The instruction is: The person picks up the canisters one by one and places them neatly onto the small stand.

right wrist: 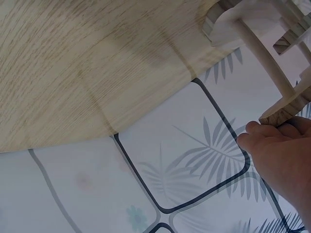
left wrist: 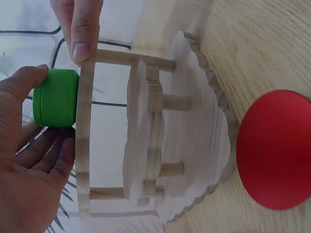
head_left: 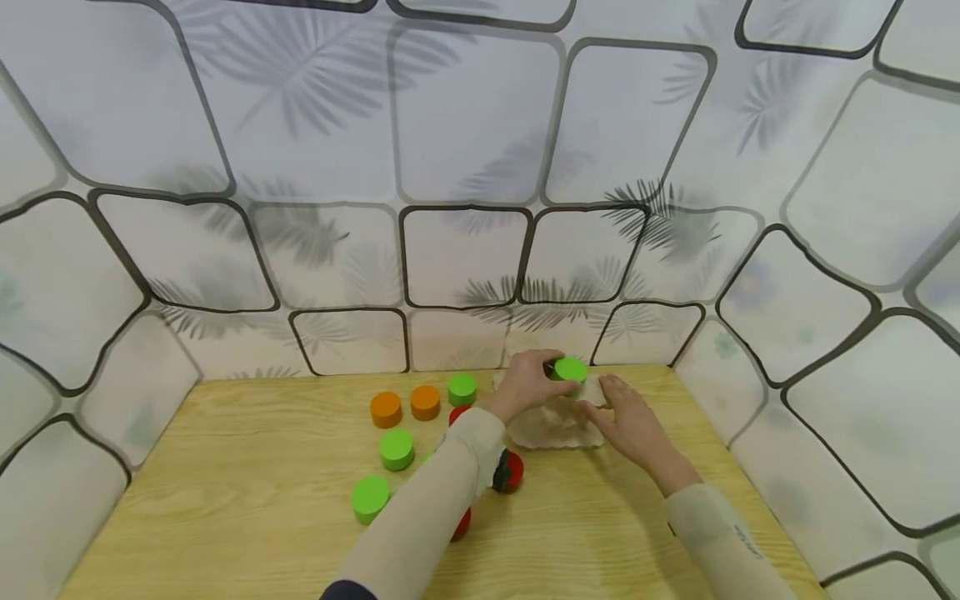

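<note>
Toward the back right of the table stands a pale wooden tiered stand [head_left: 551, 432] with scalloped tiers on short posts. My left hand [head_left: 525, 385] holds a green round block [head_left: 572, 370] between thumb and fingers over the top tier. In the left wrist view the flat base of that green block [left wrist: 60, 97] meets the top tier [left wrist: 83, 145]. From the other side my right hand [head_left: 636, 423] grips the rim of the top tier, its fingertips at the wood edge in the right wrist view [right wrist: 279, 138].
Left of the stand lie two orange round blocks [head_left: 386, 409] and several green ones [head_left: 397, 449]. A red round block [head_left: 513, 472] sits in front of the stand; other red ones are partly hidden by my left sleeve [head_left: 431, 517]. Patterned walls [head_left: 465, 258] border the table [head_left: 247, 492].
</note>
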{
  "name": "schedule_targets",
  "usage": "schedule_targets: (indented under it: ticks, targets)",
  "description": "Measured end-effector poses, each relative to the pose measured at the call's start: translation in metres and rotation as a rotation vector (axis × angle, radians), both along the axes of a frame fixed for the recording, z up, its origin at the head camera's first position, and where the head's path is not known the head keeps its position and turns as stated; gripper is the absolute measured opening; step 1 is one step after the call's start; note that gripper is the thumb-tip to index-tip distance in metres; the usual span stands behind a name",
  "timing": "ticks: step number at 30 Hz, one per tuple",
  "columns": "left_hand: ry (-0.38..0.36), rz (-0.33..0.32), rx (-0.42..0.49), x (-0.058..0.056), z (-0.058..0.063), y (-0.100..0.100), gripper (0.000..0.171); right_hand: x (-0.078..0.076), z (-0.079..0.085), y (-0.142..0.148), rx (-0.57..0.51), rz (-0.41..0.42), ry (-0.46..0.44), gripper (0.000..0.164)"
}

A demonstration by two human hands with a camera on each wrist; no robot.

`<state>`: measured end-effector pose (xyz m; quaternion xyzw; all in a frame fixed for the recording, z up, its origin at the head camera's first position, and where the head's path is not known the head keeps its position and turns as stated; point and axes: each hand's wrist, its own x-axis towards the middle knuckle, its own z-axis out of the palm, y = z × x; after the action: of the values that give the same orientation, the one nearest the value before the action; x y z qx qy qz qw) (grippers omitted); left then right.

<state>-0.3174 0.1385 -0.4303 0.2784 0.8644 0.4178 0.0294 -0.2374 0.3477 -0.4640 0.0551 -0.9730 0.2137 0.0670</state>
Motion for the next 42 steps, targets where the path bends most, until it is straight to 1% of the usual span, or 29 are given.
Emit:
schedule_targets:
  ticks: [4, 8, 15, 24, 29, 34, 37, 42]
  targets:
    - [-0.025, -0.021, 0.018, 0.0, 0.001, 0.005, 0.064, 0.001, 0.0, -0.002, -0.01, 0.007, 0.0, 0.081]
    - [-0.046, -0.035, 0.015, 0.0, 0.002, 0.01, 0.065, 0.001, 0.0, -0.003, -0.021, 0.015, 0.012, 0.08]
    - [-0.054, -0.035, 0.016, 0.002, 0.005, 0.014, 0.065, 0.002, 0.001, -0.002, -0.014, 0.01, 0.02, 0.077]
    - [-0.049, -0.025, 0.032, -0.001, 0.0, 0.017, 0.066, 0.002, 0.003, -0.002, -0.013, 0.002, -0.007, 0.081]
    - [-0.051, -0.016, 0.044, 0.0, 0.001, 0.019, 0.065, 0.001, 0.003, -0.002, -0.012, -0.001, -0.01, 0.081]
    - [-0.057, -0.003, 0.036, 0.002, 0.003, 0.019, 0.064, 0.0, 0.002, -0.002, -0.013, 0.008, 0.0, 0.081]
    - [-0.062, -0.003, 0.032, 0.002, 0.003, 0.019, 0.066, 0.0, 0.001, -0.002, -0.013, 0.008, 0.007, 0.081]
    - [-0.093, -0.009, 0.048, 0.0, 0.001, 0.018, 0.072, 0.0, 0.0, 0.0, -0.012, 0.002, 0.017, 0.082]
